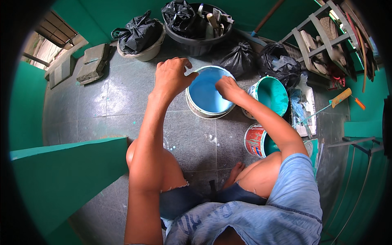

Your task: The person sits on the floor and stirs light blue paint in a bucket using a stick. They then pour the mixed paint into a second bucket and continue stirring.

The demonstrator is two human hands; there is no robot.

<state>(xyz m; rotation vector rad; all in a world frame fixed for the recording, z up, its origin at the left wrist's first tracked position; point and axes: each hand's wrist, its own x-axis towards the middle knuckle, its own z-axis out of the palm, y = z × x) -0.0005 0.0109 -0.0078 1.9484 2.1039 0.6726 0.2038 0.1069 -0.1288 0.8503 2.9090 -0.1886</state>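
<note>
Left hand point(173, 76), half-open, empty, and right hand point(228, 88), curled, hold unclear, hang by one of three paint buckets point(204, 75).

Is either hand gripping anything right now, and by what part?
The left hand holds nothing visible, thumb and forefinger apart. The right hand curls over the blue-lined bucket; whether it grips anything cannot be told.

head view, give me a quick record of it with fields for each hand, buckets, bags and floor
left hand: by the left rim of the blue-inside bucket, thumb and finger apart; contact unclear
right hand: at that bucket's right rim, fingers curled; grip unclear
other buckets: green-inside bucket and red bucket, both to the right
bags: black bag in a pale tub, others behind the buckets
floor: dark grey tiles, pale spots
</note>
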